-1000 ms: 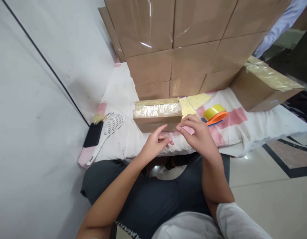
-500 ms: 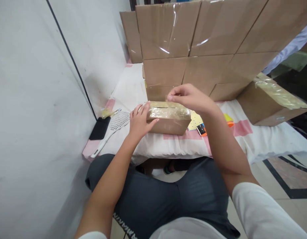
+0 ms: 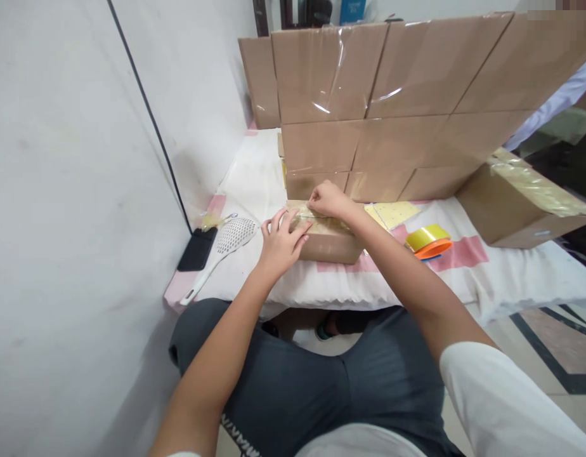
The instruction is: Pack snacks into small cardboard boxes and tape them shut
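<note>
Small box (image 3: 328,244) is steadied by left hand (image 3: 281,244), fingers spread flat; tape on its top is pinched by right hand (image 3: 327,200). Tape could wrinkle if box slips.

White wall (image 3: 59,190) close on my left, a thin black line (image 3: 150,120) running down it to the bed. Low bed (image 3: 255,171) ahead, white cover with pink patches. Stacked cardboard boxes (image 3: 392,101) fill the back, glossy with tape. Pale tiled floor (image 3: 535,343) on my right with a dark inlaid border (image 3: 545,355). Even, soft light; dark doorway (image 3: 293,11) beyond the boxes.
</note>
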